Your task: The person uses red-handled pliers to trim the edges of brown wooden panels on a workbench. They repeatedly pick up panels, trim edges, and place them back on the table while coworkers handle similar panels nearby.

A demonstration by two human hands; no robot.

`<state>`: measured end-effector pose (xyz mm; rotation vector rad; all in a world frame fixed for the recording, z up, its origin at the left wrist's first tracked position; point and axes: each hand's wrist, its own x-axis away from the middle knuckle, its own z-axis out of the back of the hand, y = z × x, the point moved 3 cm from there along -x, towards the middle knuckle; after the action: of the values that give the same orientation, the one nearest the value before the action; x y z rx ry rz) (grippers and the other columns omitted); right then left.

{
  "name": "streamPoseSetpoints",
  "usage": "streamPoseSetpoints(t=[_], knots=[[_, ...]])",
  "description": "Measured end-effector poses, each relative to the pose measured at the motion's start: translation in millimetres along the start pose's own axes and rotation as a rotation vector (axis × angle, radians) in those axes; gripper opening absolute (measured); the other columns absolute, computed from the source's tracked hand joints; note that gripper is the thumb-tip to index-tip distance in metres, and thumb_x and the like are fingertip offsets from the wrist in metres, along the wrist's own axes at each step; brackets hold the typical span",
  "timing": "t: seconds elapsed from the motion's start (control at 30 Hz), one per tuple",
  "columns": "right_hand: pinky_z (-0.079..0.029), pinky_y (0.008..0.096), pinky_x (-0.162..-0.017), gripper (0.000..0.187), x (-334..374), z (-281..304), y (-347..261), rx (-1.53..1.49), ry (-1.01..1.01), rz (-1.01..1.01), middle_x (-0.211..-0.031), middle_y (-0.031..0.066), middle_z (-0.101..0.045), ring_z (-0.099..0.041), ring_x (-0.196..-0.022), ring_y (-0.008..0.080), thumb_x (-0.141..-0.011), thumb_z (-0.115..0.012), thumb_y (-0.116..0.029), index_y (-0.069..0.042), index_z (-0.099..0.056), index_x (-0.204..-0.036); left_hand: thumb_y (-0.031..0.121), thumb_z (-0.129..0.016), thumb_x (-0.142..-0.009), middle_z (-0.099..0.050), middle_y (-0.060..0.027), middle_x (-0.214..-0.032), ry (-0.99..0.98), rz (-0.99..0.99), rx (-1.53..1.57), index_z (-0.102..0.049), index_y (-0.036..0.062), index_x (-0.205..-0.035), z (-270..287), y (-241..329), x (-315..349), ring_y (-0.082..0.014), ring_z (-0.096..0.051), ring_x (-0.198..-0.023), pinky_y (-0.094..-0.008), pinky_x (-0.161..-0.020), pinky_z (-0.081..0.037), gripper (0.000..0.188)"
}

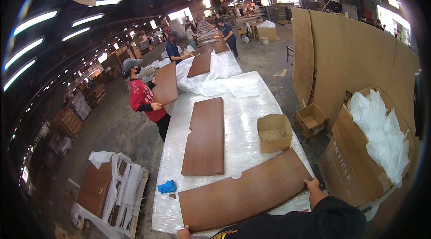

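A long brown wooden panel [244, 192] with a small round notch in its far edge lies across the near end of the table. My left hand [183, 232] grips its near left corner; only the thumb and part of the hand show at the lower edge of the picture. At the panel's right end, my right hand [311, 184] has its fingers round the edge. Beyond it a second notched wooden panel [205, 138] lies lengthwise. A crumpled blue cloth [167, 187] sits near the table's left edge, with a small dark lump beside it.
Clear film covers the long table [242, 99]. An open cardboard box [274, 133] stands on its right side. A co-worker in red [147, 97] holds another panel at the left edge. Wrapped panels [112, 189] stand at left, a large carton [354, 167] with white foam at right.
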<state>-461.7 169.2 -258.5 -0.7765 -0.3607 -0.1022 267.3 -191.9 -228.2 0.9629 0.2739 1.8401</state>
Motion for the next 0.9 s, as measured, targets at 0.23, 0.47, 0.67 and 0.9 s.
streamPoseSetpoints(t=[0.23, 0.47, 0.67, 0.9], knots=[[-0.057, 0.0490, -0.098, 0.065, -5.8, -20.0, 18.0, -0.010, 0.149, 0.066, -0.136, 0.0258, -0.058, -0.061, -0.125, 0.0422, -0.086, -0.084, -0.017, 0.007, -0.054, -0.138, 0.058, -0.033, -0.109, -0.073, -0.0273, -0.105, 0.057, -0.232, -0.280, -0.074, 0.0040, -0.111, -6.5, 2.6, 30.0, -0.0482, -0.065, -0.103, -0.0563, -0.091, -0.048, 0.067], [-0.052, 0.0505, -0.105, 0.076, 0.9, -10.3, 8.0, -0.110, 0.088, -0.022, -0.147, 0.0267, -0.048, -0.056, -0.129, 0.0469, -0.082, -0.087, -0.020, 0.005, -0.049, -0.142, 0.053, -0.046, -0.105, -0.073, -0.0260, -0.099, 0.068, -0.102, -0.032, -0.072, -0.0037, -0.107, -6.7, 12.9, 46.4, -0.0468, -0.067, -0.099, -0.0560, -0.087, -0.050, 0.063], [-0.040, 0.0516, -0.115, 0.083, 95.4, 10.5, -58.8, 0.370, 0.219, 0.220, -0.159, 0.0230, -0.034, -0.043, -0.141, 0.0466, -0.078, -0.086, -0.023, -0.001, -0.045, -0.148, 0.056, -0.057, -0.099, -0.062, -0.0194, -0.134, 0.611, -0.351, -0.569, -0.060, 0.0021, -0.135, -36.1, 61.6, 69.8, -0.0451, -0.060, -0.117, -0.0584, -0.097, -0.048, 0.065], [-0.028, 0.0618, -0.120, 0.086, 167.3, -36.2, -69.1, 0.447, -0.032, 0.760, -0.158, 0.0260, -0.036, -0.034, -0.146, 0.0502, -0.080, -0.080, -0.027, -0.003, -0.042, -0.154, 0.029, -0.074, -0.082, -0.031, -0.0258, -0.164, 0.205, -0.682, -0.397, -0.036, 0.0097, -0.158, -144.1, 119.2, 114.2, -0.0465, -0.026, -0.151, -0.0684, -0.118, -0.022, 0.087]])
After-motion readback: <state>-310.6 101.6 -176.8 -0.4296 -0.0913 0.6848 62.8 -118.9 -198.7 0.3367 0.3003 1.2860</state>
